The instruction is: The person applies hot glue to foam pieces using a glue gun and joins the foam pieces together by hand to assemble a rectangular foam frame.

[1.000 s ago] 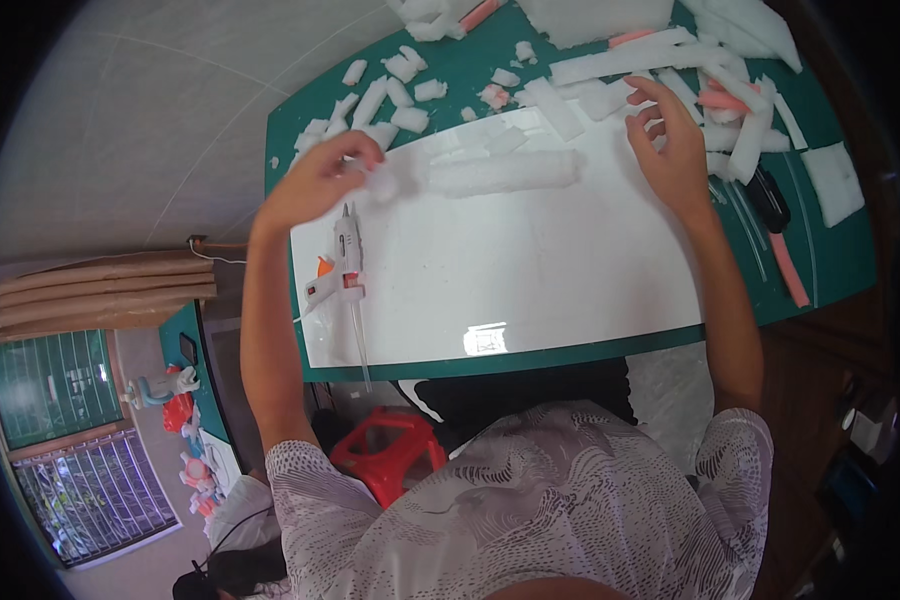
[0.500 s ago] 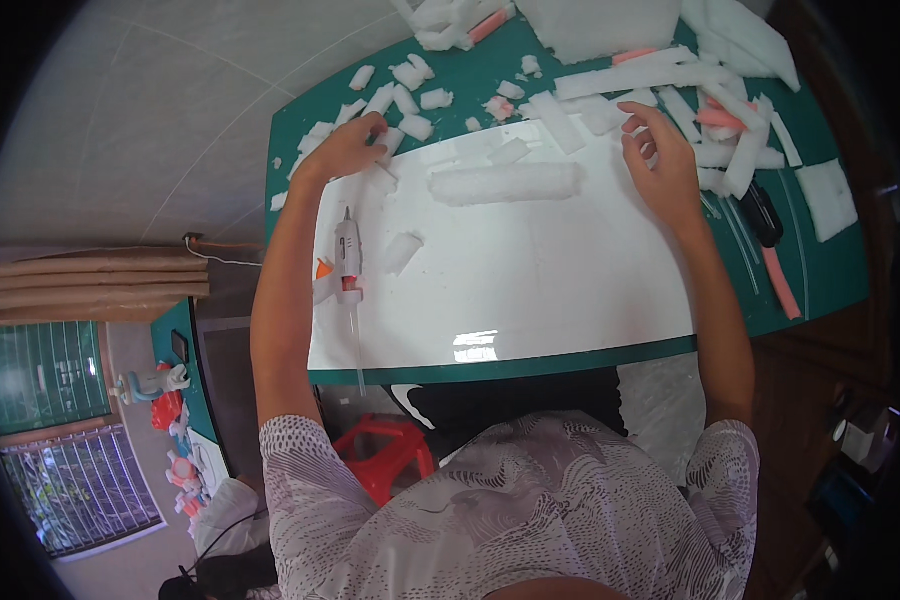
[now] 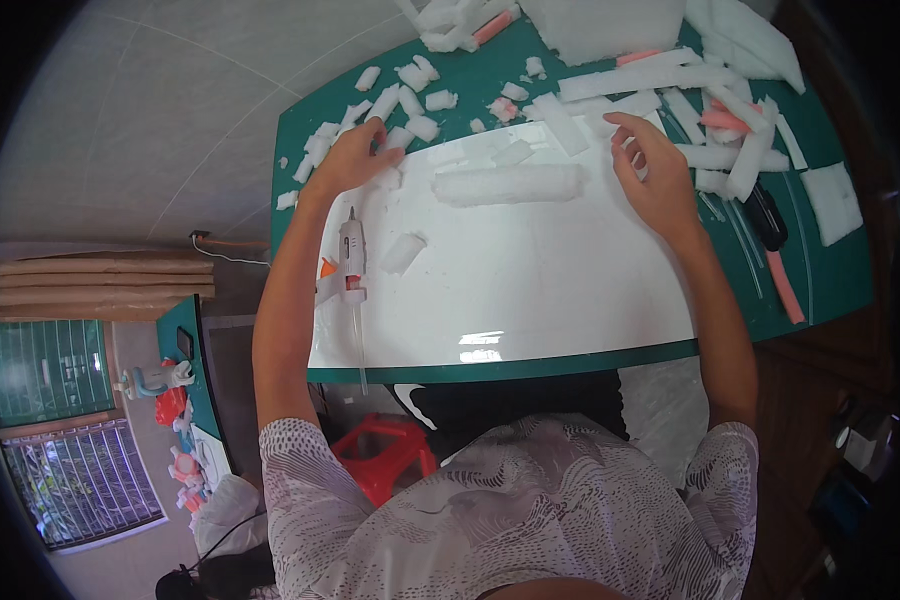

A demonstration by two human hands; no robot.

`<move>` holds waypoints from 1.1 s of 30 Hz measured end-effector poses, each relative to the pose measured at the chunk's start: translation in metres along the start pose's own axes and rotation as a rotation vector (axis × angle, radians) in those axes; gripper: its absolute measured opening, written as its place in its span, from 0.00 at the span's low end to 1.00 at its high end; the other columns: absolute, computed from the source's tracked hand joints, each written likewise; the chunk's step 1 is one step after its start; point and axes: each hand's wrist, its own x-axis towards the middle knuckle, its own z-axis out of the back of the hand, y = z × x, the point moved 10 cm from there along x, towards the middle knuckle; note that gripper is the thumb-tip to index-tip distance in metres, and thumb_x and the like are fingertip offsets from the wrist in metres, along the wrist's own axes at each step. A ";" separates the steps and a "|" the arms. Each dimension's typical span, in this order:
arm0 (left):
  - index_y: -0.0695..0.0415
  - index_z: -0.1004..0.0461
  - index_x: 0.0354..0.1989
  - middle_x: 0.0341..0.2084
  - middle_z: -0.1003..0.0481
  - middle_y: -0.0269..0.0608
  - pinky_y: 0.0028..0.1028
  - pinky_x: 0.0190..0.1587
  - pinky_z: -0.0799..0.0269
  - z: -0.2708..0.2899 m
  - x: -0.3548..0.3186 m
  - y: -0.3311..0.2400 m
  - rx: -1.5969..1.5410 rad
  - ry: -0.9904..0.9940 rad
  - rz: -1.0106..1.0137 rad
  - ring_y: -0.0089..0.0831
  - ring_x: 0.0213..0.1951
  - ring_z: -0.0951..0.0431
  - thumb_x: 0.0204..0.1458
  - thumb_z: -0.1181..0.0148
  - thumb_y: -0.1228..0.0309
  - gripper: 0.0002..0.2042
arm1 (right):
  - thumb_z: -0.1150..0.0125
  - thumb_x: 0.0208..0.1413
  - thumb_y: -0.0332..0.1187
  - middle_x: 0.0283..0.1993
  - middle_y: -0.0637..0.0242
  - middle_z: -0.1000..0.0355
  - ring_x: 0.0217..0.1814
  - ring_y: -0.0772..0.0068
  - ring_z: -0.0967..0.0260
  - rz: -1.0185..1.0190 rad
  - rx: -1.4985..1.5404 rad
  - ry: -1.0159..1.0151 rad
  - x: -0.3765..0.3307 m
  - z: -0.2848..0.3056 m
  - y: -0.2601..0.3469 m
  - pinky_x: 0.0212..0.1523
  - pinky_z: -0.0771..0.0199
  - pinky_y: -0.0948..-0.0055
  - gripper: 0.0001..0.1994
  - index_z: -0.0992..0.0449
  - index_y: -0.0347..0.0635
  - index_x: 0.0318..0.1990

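Note:
On the white board in front of me lies a long white fluffy foam roll, with a small flat foam piece just beyond it. My left hand is at the board's far left corner beside a heap of short foam pieces. Its thumb and fingers are apart, and no foam shows gripped between them. Over the board's far right part hovers my right hand, fingers loosely curved and apart, holding nothing. A grey-white glue gun with a clear glue stick lies at the left, near another foam piece.
Foam strips and pink pieces crowd the green table's far right. A black-handled cutter, clear glue sticks and a square foam pad lie at the right. A red stool stands below the table.
My right hand has shifted slightly left and down, toward the foam roll. My left hand has moved a little right and down, away from the heap. The roll and glue gun stay in place.

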 end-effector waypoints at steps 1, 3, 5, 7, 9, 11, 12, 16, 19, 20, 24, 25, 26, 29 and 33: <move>0.60 0.29 0.44 0.38 0.23 0.49 0.34 0.42 0.28 -0.001 0.002 0.003 0.002 -0.003 -0.002 0.39 0.38 0.23 0.51 0.31 0.59 0.21 | 0.41 0.56 0.22 0.38 0.65 0.26 0.31 0.72 0.30 0.004 0.010 0.013 0.000 -0.002 0.002 0.31 0.28 0.74 0.18 0.25 0.44 0.55; 0.60 0.31 0.40 0.35 0.24 0.49 0.35 0.41 0.28 0.010 0.003 0.002 -0.025 -0.109 -0.094 0.39 0.38 0.23 0.49 0.31 0.65 0.17 | 0.41 0.56 0.22 0.38 0.65 0.26 0.31 0.72 0.30 0.010 0.020 0.022 -0.001 -0.004 0.005 0.31 0.29 0.74 0.18 0.25 0.43 0.55; 0.60 0.31 0.41 0.35 0.24 0.49 0.35 0.41 0.28 0.023 -0.001 -0.004 -0.095 -0.185 -0.130 0.39 0.38 0.23 0.49 0.32 0.67 0.17 | 0.42 0.56 0.22 0.38 0.65 0.27 0.30 0.72 0.31 -0.013 0.021 0.035 -0.001 -0.005 0.001 0.32 0.29 0.74 0.18 0.25 0.43 0.55; 0.59 0.32 0.43 0.35 0.25 0.45 0.35 0.42 0.27 0.043 -0.016 -0.004 -0.215 -0.298 -0.176 0.37 0.39 0.23 0.49 0.34 0.70 0.16 | 0.42 0.56 0.22 0.38 0.64 0.26 0.31 0.71 0.30 -0.005 0.020 0.042 0.000 -0.008 0.004 0.32 0.28 0.73 0.18 0.26 0.43 0.55; 0.59 0.32 0.44 0.35 0.25 0.44 0.34 0.42 0.27 0.052 -0.031 -0.019 -0.235 -0.278 -0.187 0.37 0.39 0.23 0.48 0.34 0.70 0.17 | 0.42 0.57 0.22 0.38 0.64 0.26 0.31 0.70 0.30 -0.013 0.008 0.052 -0.002 -0.007 0.003 0.33 0.28 0.73 0.17 0.26 0.43 0.55; 0.59 0.32 0.46 0.35 0.26 0.43 0.34 0.43 0.27 0.060 -0.059 -0.037 -0.250 -0.255 -0.189 0.37 0.40 0.24 0.48 0.34 0.71 0.18 | 0.43 0.57 0.23 0.39 0.62 0.26 0.31 0.68 0.28 0.016 -0.032 0.073 -0.004 -0.006 0.009 0.34 0.26 0.72 0.17 0.26 0.43 0.55; 0.58 0.32 0.48 0.36 0.27 0.43 0.33 0.43 0.28 0.057 -0.074 -0.046 -0.218 -0.199 -0.188 0.36 0.40 0.24 0.48 0.34 0.72 0.20 | 0.43 0.57 0.23 0.39 0.62 0.26 0.31 0.68 0.28 0.003 -0.028 0.077 -0.005 -0.005 0.007 0.34 0.26 0.72 0.17 0.26 0.43 0.55; 0.57 0.32 0.56 0.37 0.28 0.44 0.32 0.42 0.28 0.021 -0.132 -0.063 -0.223 -0.040 -0.092 0.35 0.39 0.25 0.48 0.35 0.73 0.24 | 0.43 0.58 0.24 0.40 0.62 0.24 0.33 0.66 0.25 0.024 -0.059 0.127 -0.005 -0.010 0.012 0.35 0.24 0.71 0.16 0.26 0.44 0.55; 0.56 0.31 0.58 0.38 0.27 0.45 0.32 0.42 0.28 -0.008 -0.151 -0.076 -0.191 0.042 -0.113 0.36 0.38 0.25 0.51 0.36 0.72 0.24 | 0.43 0.59 0.25 0.40 0.63 0.24 0.34 0.66 0.24 0.022 -0.070 0.159 -0.007 -0.021 0.012 0.35 0.23 0.71 0.16 0.25 0.45 0.55; 0.56 0.31 0.58 0.39 0.26 0.45 0.31 0.42 0.28 -0.013 -0.153 -0.079 -0.204 0.071 -0.079 0.37 0.38 0.25 0.52 0.36 0.72 0.24 | 0.43 0.59 0.25 0.39 0.63 0.24 0.34 0.67 0.24 0.015 -0.065 0.166 -0.007 -0.022 0.012 0.35 0.23 0.72 0.16 0.25 0.45 0.55; 0.57 0.31 0.58 0.44 0.24 0.46 0.28 0.45 0.29 -0.019 -0.153 -0.072 -0.125 -0.017 -0.154 0.38 0.39 0.24 0.53 0.35 0.71 0.23 | 0.42 0.59 0.24 0.38 0.63 0.25 0.33 0.68 0.25 -0.004 -0.029 0.194 -0.005 -0.026 0.010 0.35 0.24 0.72 0.16 0.25 0.44 0.55; 0.57 0.31 0.58 0.44 0.24 0.46 0.28 0.45 0.29 -0.015 -0.151 -0.076 -0.127 -0.022 -0.158 0.38 0.39 0.24 0.53 0.35 0.71 0.23 | 0.42 0.59 0.24 0.38 0.63 0.25 0.33 0.68 0.25 0.000 -0.034 0.193 -0.006 -0.026 0.008 0.35 0.24 0.72 0.16 0.25 0.44 0.55; 0.57 0.31 0.58 0.45 0.24 0.46 0.27 0.46 0.29 -0.014 -0.147 -0.073 -0.173 0.048 -0.054 0.36 0.41 0.23 0.53 0.35 0.72 0.23 | 0.42 0.59 0.24 0.38 0.63 0.26 0.33 0.68 0.26 -0.013 -0.032 0.190 -0.006 -0.025 0.006 0.34 0.24 0.72 0.16 0.25 0.43 0.55; 0.57 0.32 0.59 0.46 0.24 0.43 0.27 0.49 0.30 -0.012 -0.153 -0.061 -0.503 0.085 0.081 0.31 0.44 0.24 0.53 0.35 0.75 0.23 | 0.42 0.58 0.23 0.37 0.63 0.26 0.32 0.69 0.27 -0.022 -0.026 0.166 -0.007 -0.021 0.006 0.34 0.26 0.72 0.15 0.24 0.42 0.53; 0.57 0.32 0.59 0.49 0.27 0.38 0.27 0.52 0.31 0.001 -0.163 -0.073 -0.992 -0.066 -0.049 0.25 0.51 0.27 0.52 0.36 0.81 0.24 | 0.42 0.58 0.22 0.38 0.62 0.26 0.33 0.71 0.31 0.046 -0.009 0.075 -0.002 -0.007 0.020 0.35 0.31 0.75 0.14 0.23 0.39 0.51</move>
